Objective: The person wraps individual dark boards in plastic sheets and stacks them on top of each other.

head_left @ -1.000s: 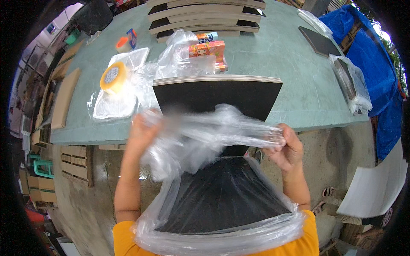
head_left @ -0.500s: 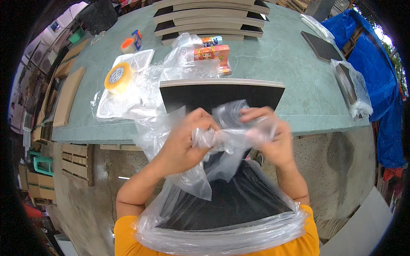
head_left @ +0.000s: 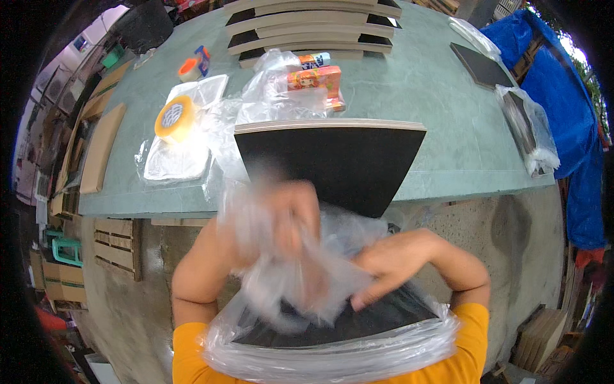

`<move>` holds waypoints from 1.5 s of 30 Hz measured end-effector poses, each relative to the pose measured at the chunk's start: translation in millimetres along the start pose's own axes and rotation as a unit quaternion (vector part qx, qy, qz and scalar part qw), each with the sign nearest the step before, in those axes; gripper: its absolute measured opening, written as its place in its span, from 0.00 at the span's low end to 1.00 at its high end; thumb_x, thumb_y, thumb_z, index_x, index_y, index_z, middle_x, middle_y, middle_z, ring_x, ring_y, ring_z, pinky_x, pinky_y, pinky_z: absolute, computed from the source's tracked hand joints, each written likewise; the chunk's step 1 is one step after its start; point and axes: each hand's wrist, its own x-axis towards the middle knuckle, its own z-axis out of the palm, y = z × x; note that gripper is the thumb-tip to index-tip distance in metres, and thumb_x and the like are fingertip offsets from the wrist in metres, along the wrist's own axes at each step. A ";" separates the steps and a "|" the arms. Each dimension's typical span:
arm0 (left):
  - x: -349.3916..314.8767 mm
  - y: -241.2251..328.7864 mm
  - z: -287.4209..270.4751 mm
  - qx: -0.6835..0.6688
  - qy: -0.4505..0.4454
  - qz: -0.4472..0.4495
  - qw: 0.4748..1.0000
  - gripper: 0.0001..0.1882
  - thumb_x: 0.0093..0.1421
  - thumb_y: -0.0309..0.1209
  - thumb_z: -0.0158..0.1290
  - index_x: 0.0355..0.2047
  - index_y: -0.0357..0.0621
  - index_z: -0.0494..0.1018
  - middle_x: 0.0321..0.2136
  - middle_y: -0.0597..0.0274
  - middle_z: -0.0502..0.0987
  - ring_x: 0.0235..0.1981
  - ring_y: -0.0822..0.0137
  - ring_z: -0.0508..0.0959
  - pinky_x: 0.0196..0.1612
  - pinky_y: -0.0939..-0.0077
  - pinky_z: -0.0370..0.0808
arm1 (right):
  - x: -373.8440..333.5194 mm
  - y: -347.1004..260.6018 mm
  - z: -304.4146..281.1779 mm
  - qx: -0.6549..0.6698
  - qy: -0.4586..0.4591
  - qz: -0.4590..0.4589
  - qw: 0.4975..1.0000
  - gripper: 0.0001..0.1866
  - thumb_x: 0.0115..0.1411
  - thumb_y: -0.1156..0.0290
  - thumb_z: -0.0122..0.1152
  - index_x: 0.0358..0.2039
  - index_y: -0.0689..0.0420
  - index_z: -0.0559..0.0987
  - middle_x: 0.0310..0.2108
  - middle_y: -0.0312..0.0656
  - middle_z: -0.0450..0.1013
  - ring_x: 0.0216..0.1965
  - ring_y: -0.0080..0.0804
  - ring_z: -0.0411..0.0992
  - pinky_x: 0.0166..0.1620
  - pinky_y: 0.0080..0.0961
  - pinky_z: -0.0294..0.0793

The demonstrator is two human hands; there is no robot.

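Against my front stands a black board stack [head_left: 377, 323] wrapped in a clear plastic bag [head_left: 332, 354], its upper film loose and crumpled. My left hand [head_left: 288, 211], smeared by motion, is closed on gathered film above the stack. My right hand [head_left: 396, 256] lies at the film's right side, thumb pointing down and apart; the film and blur hide its other fingertips. Beyond my hands, an upright stack of black boards [head_left: 339, 157] with pale edges stands at the table's near edge.
On the green table [head_left: 435, 96] are a tape roll [head_left: 174, 120] on folded plastic bags [head_left: 176, 159], a tape dispenser [head_left: 195, 64], a small orange box [head_left: 320, 82] and stacked boards [head_left: 313, 31] at the back. A bagged stack [head_left: 527, 131] lies at right, beside a blue tarp [head_left: 543, 96].
My left hand has moved slightly, carrying crumpled film, and blurs. My right hand has dropped lower toward the wrapped stack. More of the upright black stack's face now shows.
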 end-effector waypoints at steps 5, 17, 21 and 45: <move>-9.4 -18.6 -9.3 0.589 -0.193 -0.182 0.763 0.13 0.47 0.30 0.47 0.33 0.38 0.63 0.27 0.53 0.71 0.26 0.63 0.73 0.25 0.75 0.70 | -43.8 31.1 9.3 -0.358 0.135 0.459 0.801 0.09 0.45 0.66 0.54 0.25 0.57 0.76 0.28 0.46 0.72 0.33 0.42 0.71 0.43 0.43 0.64; -31.8 -67.3 -40.9 0.812 -0.068 -0.114 0.569 0.12 0.46 0.32 0.48 0.30 0.39 0.68 0.18 0.55 0.73 0.19 0.56 0.75 0.23 0.67 0.72 | -49.1 35.2 30.1 -0.632 0.168 0.293 0.697 0.12 0.41 0.70 0.51 0.27 0.61 0.73 0.24 0.47 0.71 0.35 0.43 0.69 0.55 0.42 0.54; -49.7 -79.5 -38.1 0.748 -0.149 -0.258 0.592 0.11 0.48 0.35 0.49 0.21 0.38 0.72 0.18 0.51 0.73 0.24 0.63 0.76 0.27 0.73 0.71 | -37.6 -21.4 3.2 -0.388 0.362 0.272 0.803 0.06 0.39 0.76 0.54 0.21 0.60 0.71 0.18 0.43 0.67 0.24 0.35 0.69 0.32 0.30 0.68; -39.0 -3.6 -52.3 0.726 0.348 0.218 0.551 0.32 0.28 0.13 0.46 0.39 0.49 0.71 0.37 0.55 0.69 0.34 0.59 0.70 0.32 0.73 0.71 | -75.8 7.9 -2.3 -0.237 0.714 0.043 0.658 0.16 0.34 0.87 0.50 0.27 0.59 0.78 0.23 0.40 0.69 0.27 0.27 0.67 0.31 0.17 0.64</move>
